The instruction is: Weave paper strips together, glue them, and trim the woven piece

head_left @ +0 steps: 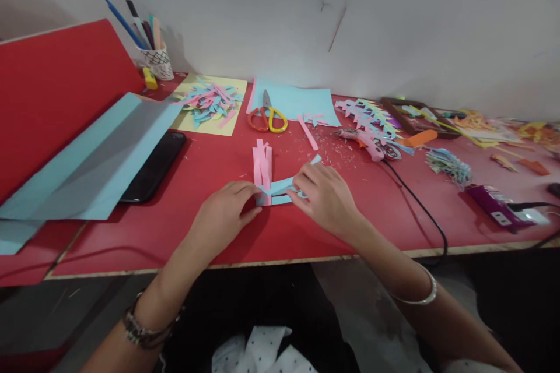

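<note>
Interlacing seems the step in hand: pink strips point(262, 163) meet blue strips point(281, 186) on the red surface point(210, 169) before you. Your right grip point(326, 195) pinches the blue strips; your left grip point(225, 213) touches their meeting corner (whether closed, one cannot tell). The next move calls for steady, flat crossings.

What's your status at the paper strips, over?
Left hand at lower ends of pink strips. Right hand over blue strips. Scissors beyond, out of the way.

I'm seeing two hands point(324, 193), one pair of scissors point(266, 106), one phone point(158, 164), one glue gun point(368, 141), one pen cup point(160, 63), one socket box point(487, 204), plus paper strips point(262, 164) too jumbled to count, honestly.
</note>
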The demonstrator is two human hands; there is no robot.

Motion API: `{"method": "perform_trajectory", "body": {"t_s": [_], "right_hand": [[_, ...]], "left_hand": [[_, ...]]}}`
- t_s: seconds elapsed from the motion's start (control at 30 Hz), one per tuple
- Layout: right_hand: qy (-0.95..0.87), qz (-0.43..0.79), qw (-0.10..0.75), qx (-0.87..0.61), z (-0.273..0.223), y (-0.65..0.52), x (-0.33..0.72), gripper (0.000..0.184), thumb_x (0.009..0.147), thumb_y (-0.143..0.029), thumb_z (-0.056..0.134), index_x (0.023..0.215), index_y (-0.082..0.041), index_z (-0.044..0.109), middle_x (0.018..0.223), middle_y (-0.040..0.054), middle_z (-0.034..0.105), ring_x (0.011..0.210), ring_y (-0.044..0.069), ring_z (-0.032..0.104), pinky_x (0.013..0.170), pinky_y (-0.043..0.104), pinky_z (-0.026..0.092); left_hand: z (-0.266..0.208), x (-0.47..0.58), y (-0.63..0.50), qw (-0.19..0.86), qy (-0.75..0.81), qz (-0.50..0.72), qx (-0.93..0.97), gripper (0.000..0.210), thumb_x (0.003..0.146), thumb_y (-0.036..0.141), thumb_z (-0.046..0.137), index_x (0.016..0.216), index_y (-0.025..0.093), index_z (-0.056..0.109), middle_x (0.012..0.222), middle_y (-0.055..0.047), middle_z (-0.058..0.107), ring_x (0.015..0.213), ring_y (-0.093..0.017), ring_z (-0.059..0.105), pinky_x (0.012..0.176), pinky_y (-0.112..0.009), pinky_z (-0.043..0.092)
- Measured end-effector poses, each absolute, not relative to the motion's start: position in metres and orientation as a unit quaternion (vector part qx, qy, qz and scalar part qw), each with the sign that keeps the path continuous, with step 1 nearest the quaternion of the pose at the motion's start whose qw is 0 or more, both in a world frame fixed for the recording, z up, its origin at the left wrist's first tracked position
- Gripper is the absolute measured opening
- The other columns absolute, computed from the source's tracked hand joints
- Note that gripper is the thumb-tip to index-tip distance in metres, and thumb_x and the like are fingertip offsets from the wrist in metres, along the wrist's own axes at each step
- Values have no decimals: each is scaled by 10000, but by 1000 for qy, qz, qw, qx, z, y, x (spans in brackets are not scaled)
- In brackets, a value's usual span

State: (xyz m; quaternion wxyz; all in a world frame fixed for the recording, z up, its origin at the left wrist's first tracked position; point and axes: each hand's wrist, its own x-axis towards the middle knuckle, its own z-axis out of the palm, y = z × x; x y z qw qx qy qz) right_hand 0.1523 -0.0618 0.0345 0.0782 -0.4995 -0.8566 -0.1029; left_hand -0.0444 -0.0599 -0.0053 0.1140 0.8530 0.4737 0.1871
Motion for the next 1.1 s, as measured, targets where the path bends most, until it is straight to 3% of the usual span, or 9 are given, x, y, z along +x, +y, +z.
{"method": "perform_trajectory", "body": {"t_s": [0.13, 0.27, 0.4, 0.53, 0.77, 0.97, 1.1], "right_hand": [[-868, -119, 136, -463, 32, -60, 144, 241, 851, -335, 425, 899, -164, 588, 986, 99, 565, 895, 203, 484, 788, 328, 277], [-888, -24, 83, -452, 27, -55, 140, 275, 838, -381, 454, 963, -165, 570, 971, 75, 575, 909, 196, 500, 862, 356, 250], [-873, 42, 46, -483, 22, -51, 142, 219, 853, -295, 446, 950, -154, 583, 932, 67, 584, 870, 182, 521, 776, 312, 313], [-864, 54, 31, -500, 23, -49, 142, 198, 831, -248, 486, 962, -138, 586, 937, 86, 579, 860, 185, 525, 712, 284, 335], [-859, 55, 18, -509, 25, -47, 136, 150, 822, -172, 462, 894, -158, 593, 884, 58, 619, 880, 198, 518, 744, 324, 283], [-847, 81, 61, -521, 23, -44, 129, 256, 790, -376, 482, 795, -149, 601, 806, 48, 623, 754, 173, 529, 735, 326, 275], [-840, 114, 66, -526, 21, -38, 130, 270, 835, -319, 425, 721, -148, 599, 746, 34, 603, 674, 131, 512, 662, 283, 278]], "left_hand": [[-7, -41, -59, 116, 475, 222, 843, 134, 816, 212, 468, 879, 180, 582, 958, -46, 628, 903, -174, 578, 767, -287, 485], [-7, -40, -62, 71, 478, 205, 851, 132, 825, 197, 450, 831, 169, 580, 919, -51, 639, 862, -181, 590, 740, -295, 488], [-7, -40, -67, -11, 468, 168, 868, 199, 840, 166, 392, 835, 178, 591, 917, -53, 655, 832, -182, 604, 708, -297, 488], [-8, -41, -76, -64, 445, 139, 883, 263, 850, 202, 384, 1018, 179, 585, 1029, -83, 643, 911, -197, 601, 728, -300, 494], [-12, -47, -85, -40, 424, 115, 897, 411, 844, 418, 416, 1186, 214, 517, 1230, -111, 532, 1084, -235, 526, 865, -356, 457], [-13, -50, -85, -5, 424, 116, 898, 467, 858, 465, 342, 1224, 210, 482, 1333, -123, 424, 1152, -248, 471, 917, -387, 420], [-15, -52, -84, -3, 418, 105, 902, 500, 861, 497, 292, 1239, 219, 464, 1341, -111, 417, 1189, -236, 434, 960, -400, 379]]}}
